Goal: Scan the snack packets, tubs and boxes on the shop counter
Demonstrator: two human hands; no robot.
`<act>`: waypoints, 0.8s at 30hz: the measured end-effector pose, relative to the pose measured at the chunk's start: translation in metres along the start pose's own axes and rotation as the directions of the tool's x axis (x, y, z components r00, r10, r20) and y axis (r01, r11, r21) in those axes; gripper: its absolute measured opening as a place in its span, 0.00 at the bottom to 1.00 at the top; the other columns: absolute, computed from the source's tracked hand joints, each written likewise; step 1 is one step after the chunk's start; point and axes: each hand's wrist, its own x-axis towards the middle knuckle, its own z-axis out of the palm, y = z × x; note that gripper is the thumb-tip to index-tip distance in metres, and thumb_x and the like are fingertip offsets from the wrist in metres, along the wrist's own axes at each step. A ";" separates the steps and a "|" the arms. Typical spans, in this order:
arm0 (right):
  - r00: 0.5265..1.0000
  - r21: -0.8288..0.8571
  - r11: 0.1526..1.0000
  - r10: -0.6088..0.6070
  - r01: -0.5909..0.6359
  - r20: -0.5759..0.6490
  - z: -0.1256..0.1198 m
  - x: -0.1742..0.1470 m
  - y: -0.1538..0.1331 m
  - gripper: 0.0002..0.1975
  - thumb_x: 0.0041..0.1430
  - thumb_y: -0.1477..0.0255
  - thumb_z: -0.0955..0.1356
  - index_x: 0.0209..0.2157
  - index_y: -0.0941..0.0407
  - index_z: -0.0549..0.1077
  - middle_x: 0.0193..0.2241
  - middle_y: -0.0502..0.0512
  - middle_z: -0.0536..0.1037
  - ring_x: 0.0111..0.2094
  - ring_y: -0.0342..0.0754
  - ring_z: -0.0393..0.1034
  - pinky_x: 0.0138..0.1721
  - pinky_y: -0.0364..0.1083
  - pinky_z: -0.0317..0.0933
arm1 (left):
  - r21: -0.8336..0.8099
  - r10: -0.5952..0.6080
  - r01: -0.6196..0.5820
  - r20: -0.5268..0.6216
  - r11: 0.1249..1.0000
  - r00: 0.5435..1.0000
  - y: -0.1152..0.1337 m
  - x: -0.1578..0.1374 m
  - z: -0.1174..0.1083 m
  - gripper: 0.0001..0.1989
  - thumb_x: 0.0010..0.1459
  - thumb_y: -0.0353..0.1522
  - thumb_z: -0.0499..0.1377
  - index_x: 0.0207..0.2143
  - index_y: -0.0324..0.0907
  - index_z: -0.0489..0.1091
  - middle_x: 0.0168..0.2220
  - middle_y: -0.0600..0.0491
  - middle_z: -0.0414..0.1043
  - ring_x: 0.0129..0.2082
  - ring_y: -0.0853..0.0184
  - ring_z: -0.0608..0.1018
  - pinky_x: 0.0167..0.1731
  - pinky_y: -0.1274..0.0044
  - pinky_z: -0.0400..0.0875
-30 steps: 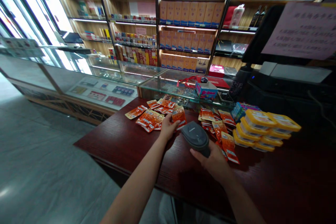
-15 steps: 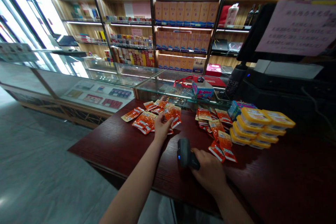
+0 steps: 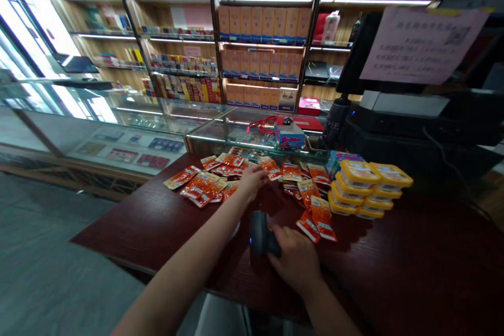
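My left hand reaches over the counter, its fingers closed on the edge of an orange snack packet. That packet is between two groups of similar packets. The left group is spread in a loose heap beside my left forearm. On the right, another heap has several packets overlapping, two of them nearest to me. My right hand grips the handle of a black barcode scanner, whose head points left and shows a small blue light.
Yellow-lidded tubs stand stacked right of the packets, with a blue box behind them. A monitor with a pink paper sign rises at the right. A glass display case borders the dark wooden counter.
My left hand has carried the packet rightward, from over the left heap toward the right one. The scanner stays in my right hand. The view has shifted a little to the right.
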 end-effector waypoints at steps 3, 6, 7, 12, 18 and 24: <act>1.000 0.009 1.000 -0.006 0.006 -0.001 0.000 0.000 0.002 0.20 0.53 0.70 0.67 0.49 0.56 0.70 0.38 0.57 0.76 0.41 0.55 0.70 0.40 0.49 0.60 | 0.043 -0.038 0.036 0.050 0.998 0.998 -0.006 0.018 0.029 0.11 0.39 0.28 0.67 0.27 0.36 0.71 0.25 0.51 0.73 0.25 0.70 0.76 0.29 0.76 0.73; 1.000 0.020 1.000 -0.015 0.015 -0.009 0.000 0.000 0.002 0.20 0.53 0.70 0.67 0.50 0.56 0.70 0.39 0.58 0.76 0.42 0.54 0.70 0.42 0.49 0.60 | 0.146 -0.024 0.030 -0.042 0.989 0.999 -0.016 0.035 0.050 0.11 0.37 0.25 0.66 0.27 0.35 0.71 0.21 0.53 0.72 0.21 0.71 0.75 0.26 0.77 0.71; 1.000 0.025 1.000 -0.016 0.016 -0.010 0.000 0.000 0.002 0.21 0.53 0.70 0.67 0.50 0.56 0.70 0.39 0.58 0.77 0.42 0.54 0.70 0.42 0.49 0.60 | 0.172 -0.016 0.028 -0.069 0.985 0.998 -0.019 0.040 0.055 0.10 0.37 0.24 0.66 0.26 0.35 0.71 0.19 0.54 0.70 0.20 0.71 0.74 0.24 0.78 0.70; 1.000 0.027 1.000 -0.009 0.010 -0.004 -0.002 0.001 0.002 0.21 0.51 0.72 0.68 0.49 0.55 0.70 0.39 0.57 0.77 0.41 0.54 0.70 0.42 0.49 0.61 | 0.214 -0.006 0.014 -0.037 0.977 0.999 -0.029 0.048 0.063 0.06 0.38 0.23 0.64 0.25 0.34 0.73 0.18 0.54 0.71 0.19 0.73 0.72 0.22 0.80 0.68; 1.000 0.022 1.000 -0.013 0.014 -0.006 -0.003 -0.002 0.002 0.20 0.52 0.73 0.67 0.49 0.55 0.70 0.39 0.57 0.77 0.42 0.54 0.70 0.43 0.49 0.60 | 0.200 0.036 -0.047 0.059 0.979 0.998 -0.015 0.033 0.046 0.07 0.42 0.27 0.64 0.28 0.35 0.74 0.23 0.52 0.75 0.23 0.72 0.75 0.26 0.79 0.71; 0.998 0.025 0.998 -0.053 0.054 -0.026 -0.005 -0.005 0.003 0.18 0.53 0.72 0.67 0.47 0.56 0.71 0.38 0.57 0.76 0.41 0.54 0.70 0.41 0.48 0.60 | 0.360 0.124 -0.102 -0.041 0.927 0.991 0.010 0.014 -0.009 0.09 0.45 0.31 0.64 0.32 0.37 0.74 0.27 0.51 0.75 0.23 0.70 0.75 0.25 0.78 0.71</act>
